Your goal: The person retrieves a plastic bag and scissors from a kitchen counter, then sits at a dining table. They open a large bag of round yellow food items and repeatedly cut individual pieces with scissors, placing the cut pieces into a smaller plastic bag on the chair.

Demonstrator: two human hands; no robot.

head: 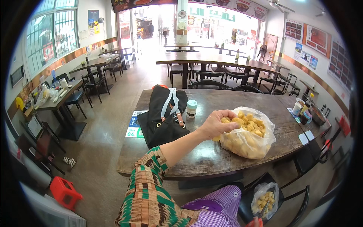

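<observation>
My left hand (219, 124) is closed around several golden fried tofu puffs (236, 122) at the left rim of an open clear plastic bag (246, 147). That bag is full of similar puffs (253, 124) and sits on the dark wooden table (181, 161). At the bottom edge, only the fingers of my right hand (256, 222) show. They grip what look like red-handled scissors (265, 209), whose metal blades point into a smaller plastic bag (272, 188). Cut yellow pieces (266, 200) lie inside it, on the black chair seat (244, 203) to my right.
A black tote bag (161, 105) and a jar with a light-blue lid (191, 109) stand left of the large bag. Bottles, cups and a metal pot (317, 115) crowd the table's right end. A red plastic stool (65, 193) stands on the floor at left.
</observation>
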